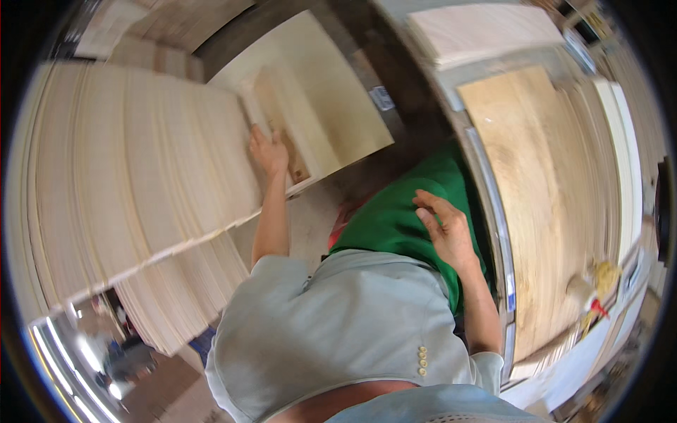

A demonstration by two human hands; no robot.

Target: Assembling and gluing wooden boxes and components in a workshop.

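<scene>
My left hand (pixel 269 152) reaches forward and rests on the edge of a pale wood veneer sheet (pixel 331 99), its fingers curled at the sheet's near left side beside a tall stack of veneer (pixel 134 176). I cannot tell whether it grips the sheet or only touches it. My right hand (pixel 446 229) hovers with fingers spread above my green trouser leg (pixel 402 215), holding nothing. It is just left of a metal table edge (pixel 493 211).
A large brown plywood sheet (pixel 543 190) lies on the table at the right, with a glue-stained brush or tool (pixel 592 289) near its lower corner. More veneer sheets (pixel 486 32) lie at the top. A lower veneer stack (pixel 176 303) stands at the left.
</scene>
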